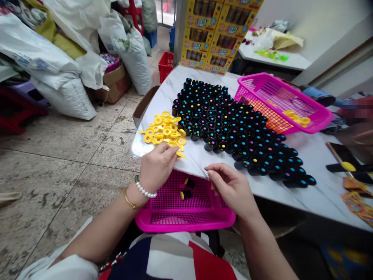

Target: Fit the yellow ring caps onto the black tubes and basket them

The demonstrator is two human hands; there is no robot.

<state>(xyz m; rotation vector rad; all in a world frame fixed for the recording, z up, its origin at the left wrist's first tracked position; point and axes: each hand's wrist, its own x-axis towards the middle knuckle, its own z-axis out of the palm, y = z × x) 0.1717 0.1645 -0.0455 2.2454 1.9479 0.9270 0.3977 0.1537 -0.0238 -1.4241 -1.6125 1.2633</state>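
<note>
My left hand (159, 165) pinches a yellow plastic ring piece (181, 154) between thumb and fingertips, just over the table's front edge. Right by it lies a loose pile of yellow ring pieces (164, 130) with small tabs. My right hand (230, 188) hovers at the table edge, fingers curled and thumb close to the index tip; nothing shows between them. Beyond it stand many short black cylinders (221, 116) in packed rows, with blue, purple or yellow dots on top. Below my hands a pink basket (186, 223) contains black cylinders (185, 194) with yellow rings on.
Another pink basket (317, 116) with yellow pieces stands on the white table (294, 206). Stacked yellow display boxes (215, 35) rise at the back. A phone (344, 153) lies at the right. White sacks (58, 77) and a red crate (166, 66) are on the floor.
</note>
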